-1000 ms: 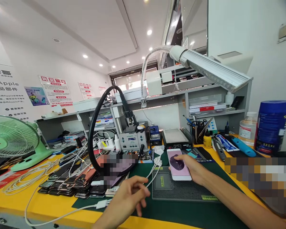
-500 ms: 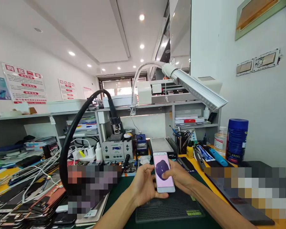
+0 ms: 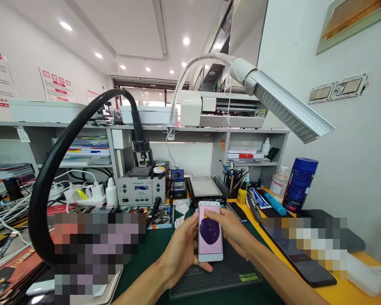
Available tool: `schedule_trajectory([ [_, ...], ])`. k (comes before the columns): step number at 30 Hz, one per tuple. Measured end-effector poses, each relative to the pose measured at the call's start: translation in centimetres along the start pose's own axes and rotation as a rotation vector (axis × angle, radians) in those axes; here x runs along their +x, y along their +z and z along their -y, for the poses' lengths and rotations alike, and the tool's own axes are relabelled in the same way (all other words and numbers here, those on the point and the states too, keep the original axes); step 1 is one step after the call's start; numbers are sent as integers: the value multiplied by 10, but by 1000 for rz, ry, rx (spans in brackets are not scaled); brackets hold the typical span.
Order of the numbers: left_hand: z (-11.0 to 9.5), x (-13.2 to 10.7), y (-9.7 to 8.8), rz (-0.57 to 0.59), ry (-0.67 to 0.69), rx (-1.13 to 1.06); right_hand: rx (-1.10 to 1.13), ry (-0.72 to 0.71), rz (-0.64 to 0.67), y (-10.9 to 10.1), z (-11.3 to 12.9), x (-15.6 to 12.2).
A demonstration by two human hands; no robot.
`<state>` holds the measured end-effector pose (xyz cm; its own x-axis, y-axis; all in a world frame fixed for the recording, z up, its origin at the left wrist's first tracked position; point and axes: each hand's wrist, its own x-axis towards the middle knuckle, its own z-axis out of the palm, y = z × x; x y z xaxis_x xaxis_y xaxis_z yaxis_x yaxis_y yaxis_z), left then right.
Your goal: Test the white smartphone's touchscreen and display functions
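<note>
1. Gripping a white phone (image 3: 210, 237) between left hand (image 3: 179, 245) and right hand (image 3: 236, 231), after being pictured a second ago with it in the right alone.
2. Now laid on, or just over, the upper part of the lit front with the right thumb (image 3: 213, 216), rather than lower down as half a second ago.
3. Probably leaving the weight to the left side and freeing that thumb for work on the touchscreen.
4. Held above a dark perforated pad (image 3: 216, 279) on a green mat (image 3: 139, 267), near the middle of a yellow counter (image 3: 343, 292), lit front facing the wearer.
5. Wrapped at left around the phone's edge and back, fingers closed on it, showing one fingertip below the bottom edge; reaching in from lower left with the forearm.
6. Angled in from lower right on the other side, thumb stretched across the front; cannot tell whether gripping or merely resting with the right fingers, hidden behind the phone.
</note>
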<state>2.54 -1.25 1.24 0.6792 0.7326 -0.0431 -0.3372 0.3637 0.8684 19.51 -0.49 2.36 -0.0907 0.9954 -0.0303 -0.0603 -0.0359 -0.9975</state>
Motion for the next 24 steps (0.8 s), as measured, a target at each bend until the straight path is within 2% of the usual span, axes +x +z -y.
schedule_trajectory([
  [7, -7, 4, -9, 34, -55, -143, 251, -3, 166, -7, 4, 0],
  [16, -14, 2, -14, 71, -79, -259, 231, 10, 347, -14, 7, -3],
  [20, -15, 2, -15, 65, -39, -279, 109, 2, 352, -8, 1, -2],
  [24, -12, 3, -16, 62, 5, -258, 37, -3, 262, -1, -5, 0],
])
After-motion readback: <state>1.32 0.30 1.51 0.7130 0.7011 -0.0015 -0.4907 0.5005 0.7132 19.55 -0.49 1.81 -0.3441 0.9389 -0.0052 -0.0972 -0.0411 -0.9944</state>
